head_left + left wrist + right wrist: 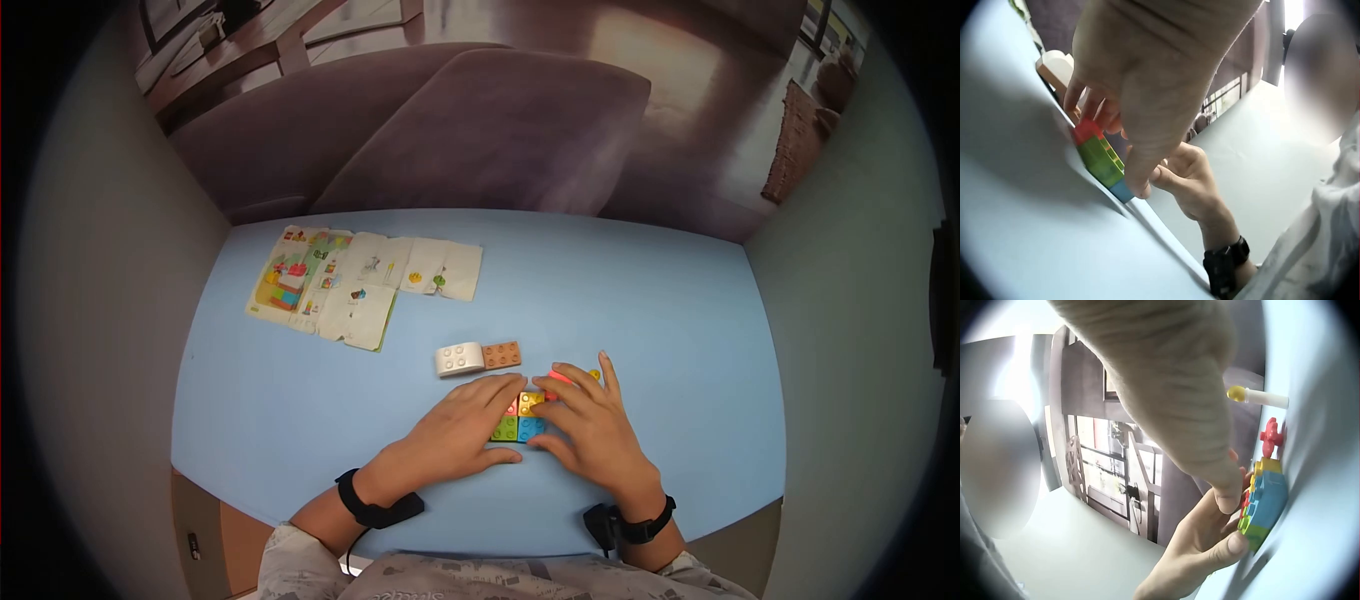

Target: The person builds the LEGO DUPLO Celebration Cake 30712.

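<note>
In the middle of the table lies a block of toy building bricks: a green brick (505,429), a blue brick (531,430), a yellow brick (531,404) and a red brick (1087,131). My left hand (460,420) holds the block from its left side, thumb at the near edge and fingers at the far edge. Spread over the right side is my right hand (595,425), its thumb off the blue side in the right wrist view. A small red toy piece (1271,437) stands just past the bricks, partly hidden by the right fingers in the head view.
A toy candle (1266,397) with a yellow flame stands beyond the red piece. Behind the hands are a white rounded brick (459,359) and a tan brick (502,355), side by side. A creased instruction sheet (350,285) lies at the back left. Grey walls flank the blue table (650,300).
</note>
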A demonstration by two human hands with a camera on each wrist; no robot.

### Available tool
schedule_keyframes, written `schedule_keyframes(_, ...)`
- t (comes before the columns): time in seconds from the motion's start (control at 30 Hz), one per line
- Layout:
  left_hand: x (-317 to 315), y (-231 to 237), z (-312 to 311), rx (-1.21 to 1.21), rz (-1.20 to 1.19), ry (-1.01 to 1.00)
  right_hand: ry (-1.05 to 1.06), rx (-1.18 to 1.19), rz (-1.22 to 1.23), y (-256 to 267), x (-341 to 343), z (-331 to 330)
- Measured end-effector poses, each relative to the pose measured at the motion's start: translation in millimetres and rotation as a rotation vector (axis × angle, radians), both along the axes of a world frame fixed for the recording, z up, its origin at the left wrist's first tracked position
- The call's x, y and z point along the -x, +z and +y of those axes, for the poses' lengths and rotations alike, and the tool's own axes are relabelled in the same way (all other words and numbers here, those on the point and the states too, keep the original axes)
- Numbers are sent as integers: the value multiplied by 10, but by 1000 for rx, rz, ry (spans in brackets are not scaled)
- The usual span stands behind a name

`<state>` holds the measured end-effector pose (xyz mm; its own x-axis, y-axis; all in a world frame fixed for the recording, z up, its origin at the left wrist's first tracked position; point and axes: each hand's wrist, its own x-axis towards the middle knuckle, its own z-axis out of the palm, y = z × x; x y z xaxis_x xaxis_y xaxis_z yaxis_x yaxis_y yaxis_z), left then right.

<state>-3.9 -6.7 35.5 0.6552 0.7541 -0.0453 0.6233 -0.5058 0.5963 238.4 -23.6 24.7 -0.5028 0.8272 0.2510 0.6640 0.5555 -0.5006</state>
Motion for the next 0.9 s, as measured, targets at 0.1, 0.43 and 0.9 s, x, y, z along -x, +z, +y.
schedule_keyframes(0.1,92,38,36,-52,44,-52,28,3,-60,23,-8,-28)
schedule_keyframes(0.43,107,23,58,-217,58,-123,56,-40,-66,0,74,-60)
schedule_keyframes(0.9,59,11,-24,-322,8,-199,16,-21,-111,-18,131,-134)
